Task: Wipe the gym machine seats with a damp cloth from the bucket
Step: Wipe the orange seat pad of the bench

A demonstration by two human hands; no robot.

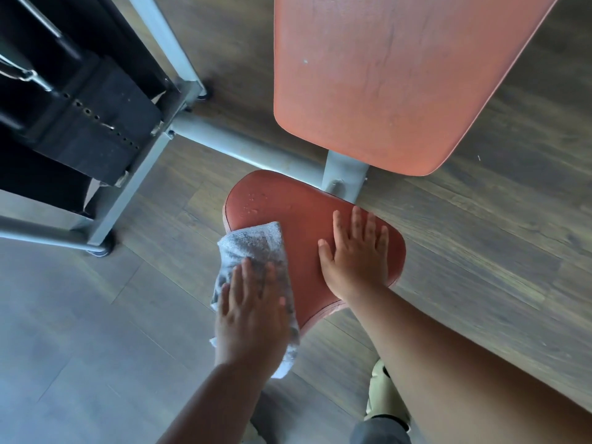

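Grey cloth [253, 251] under flat left hand [251, 315] overhangs red seat [288, 203]; could slip off. Right hand [355, 254] flat, fingers holding nothing.

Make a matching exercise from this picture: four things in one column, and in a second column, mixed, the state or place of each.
Things:
1. cloth
2. right hand
3. seat pad
4. back pad

States or places:
A. lies flat and bare on the seat, fingers spread
B. carries water drops near its far edge
C. lies under the left hand, on the seat's left edge
D. the larger orange pad beyond the seat, touched by no hand

Pairs: 1-C, 2-A, 3-B, 4-D
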